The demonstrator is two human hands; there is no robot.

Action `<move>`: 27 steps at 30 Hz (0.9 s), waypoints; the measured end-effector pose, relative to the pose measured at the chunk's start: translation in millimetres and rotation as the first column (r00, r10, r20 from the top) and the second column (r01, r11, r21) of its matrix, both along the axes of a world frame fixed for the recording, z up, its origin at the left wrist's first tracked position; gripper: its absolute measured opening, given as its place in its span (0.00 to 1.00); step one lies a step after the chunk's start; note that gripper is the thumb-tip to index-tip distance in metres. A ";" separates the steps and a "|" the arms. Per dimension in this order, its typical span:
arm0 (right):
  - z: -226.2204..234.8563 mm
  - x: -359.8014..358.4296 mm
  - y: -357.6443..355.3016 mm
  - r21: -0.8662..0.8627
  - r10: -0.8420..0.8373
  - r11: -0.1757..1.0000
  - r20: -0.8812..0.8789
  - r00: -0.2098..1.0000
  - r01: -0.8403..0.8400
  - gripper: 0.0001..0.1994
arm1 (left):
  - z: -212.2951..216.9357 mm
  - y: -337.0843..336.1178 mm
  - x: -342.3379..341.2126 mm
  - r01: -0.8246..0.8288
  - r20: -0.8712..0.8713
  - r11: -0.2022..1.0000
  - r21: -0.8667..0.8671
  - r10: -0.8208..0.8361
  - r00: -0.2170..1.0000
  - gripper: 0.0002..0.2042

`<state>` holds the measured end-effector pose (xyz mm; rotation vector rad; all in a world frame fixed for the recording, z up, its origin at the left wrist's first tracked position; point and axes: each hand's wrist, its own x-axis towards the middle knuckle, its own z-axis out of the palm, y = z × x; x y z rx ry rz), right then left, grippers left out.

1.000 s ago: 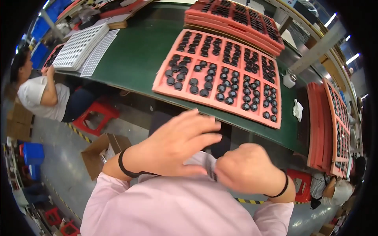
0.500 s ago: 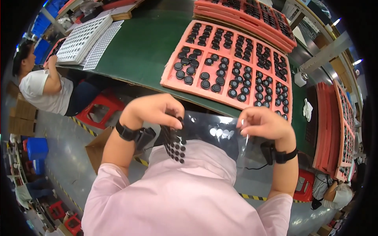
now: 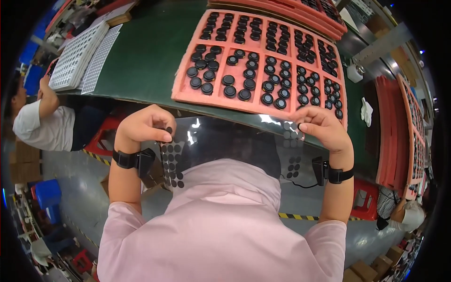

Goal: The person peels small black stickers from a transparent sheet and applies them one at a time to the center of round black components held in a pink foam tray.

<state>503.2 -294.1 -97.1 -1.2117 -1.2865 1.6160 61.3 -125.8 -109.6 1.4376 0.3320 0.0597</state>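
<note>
A clear plastic sheet (image 3: 225, 141) with round black stickers (image 3: 170, 160) along its left side is stretched between my hands, in front of my body. My left hand (image 3: 148, 123) pinches its upper left corner between thumb and fingers. At the upper right corner, my right hand (image 3: 325, 128) grips the edge the same way. More black dots (image 3: 294, 164) show at the right side of the sheet, while its middle is bare and glossy. Just beyond, a pink foam tray (image 3: 183, 70) holds many round black parts (image 3: 249, 74) in its compartments.
The green table (image 3: 141, 61) carries stacked pink trays (image 3: 300, 14) at the back and white perforated trays (image 3: 77, 54) at the left. Reddish trays (image 3: 387, 131) stand at the right, near a crumpled white cloth (image 3: 366, 113). A person (image 3: 44, 117) sits at the left.
My hands have moved apart, the left one going left, and the sheet now spreads wider and flatter. Dots at its right side have come into sight. The head view has shifted slightly.
</note>
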 end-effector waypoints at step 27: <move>70.3 -125.0 -69.6 0.715 -0.310 0.611 -0.179 0.934 0.340 0.10 | 30.9 -115.9 47.6 -0.441 0.527 0.895 0.063 0.346 0.776 0.35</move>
